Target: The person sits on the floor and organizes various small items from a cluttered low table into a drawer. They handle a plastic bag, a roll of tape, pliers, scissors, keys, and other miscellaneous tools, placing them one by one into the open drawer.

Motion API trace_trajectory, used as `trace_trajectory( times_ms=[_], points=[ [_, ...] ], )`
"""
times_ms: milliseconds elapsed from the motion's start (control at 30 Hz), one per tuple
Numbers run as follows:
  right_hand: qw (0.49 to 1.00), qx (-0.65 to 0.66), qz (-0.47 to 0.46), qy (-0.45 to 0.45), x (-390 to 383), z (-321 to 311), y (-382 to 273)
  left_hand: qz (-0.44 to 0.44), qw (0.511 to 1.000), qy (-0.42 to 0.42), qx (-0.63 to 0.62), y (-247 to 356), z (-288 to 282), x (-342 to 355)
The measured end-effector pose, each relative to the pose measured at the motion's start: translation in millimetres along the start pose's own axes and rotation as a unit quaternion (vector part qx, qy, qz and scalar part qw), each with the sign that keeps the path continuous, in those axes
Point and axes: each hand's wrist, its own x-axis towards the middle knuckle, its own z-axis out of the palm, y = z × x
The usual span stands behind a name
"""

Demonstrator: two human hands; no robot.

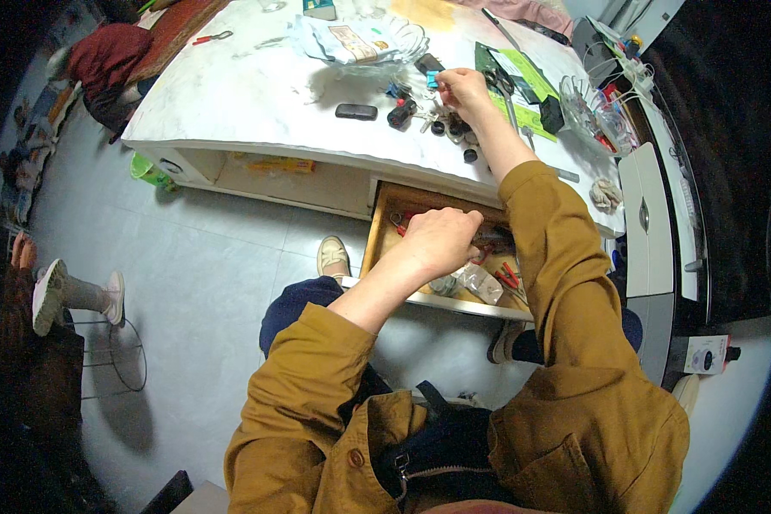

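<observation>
My right hand (461,92) pinches a small light-blue object (432,79) just above the white marble-patterned tabletop (223,94). Around it lie small black round pieces (470,155), a red-and-black tool (400,113), a dark flat rectangle (355,111) and long black-handled shears (499,84) on green sheets. My left hand (439,238) is over the open wooden drawer (377,244), fingers curled; what they hold, if anything, is hidden. The drawer holds red-handled pliers (510,278), a small clear bag (480,283) and other jumbled tools.
A plastic-wrapped package (351,43) sits at the table's back. Cables and a clear container (587,120) are at the right, beside a white cabinet (647,218). A person in dark red (103,64) is at upper left. A wire stool (120,360) and shoes stand left; a green bin (150,171) is under the table.
</observation>
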Motion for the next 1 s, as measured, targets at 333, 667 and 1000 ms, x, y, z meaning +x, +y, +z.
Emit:
trace_trajectory(
  times_ms=[333, 667, 1000],
  points=[
    [0.807, -0.581, -0.073, 0.079, -11, 85, 4, -0.014, 0.999, 0.026, -0.017, -13, -12, -14],
    [0.771, -0.596, -0.179, 0.136, -8, 80, 18, -0.022, 0.997, 0.068, -0.015, -24, -28, -23],
    [0.861, -0.281, -0.425, -0.018, -139, 23, -47, -0.07, 0.809, 0.32, -0.489, -35, -41, -3]
  ],
)
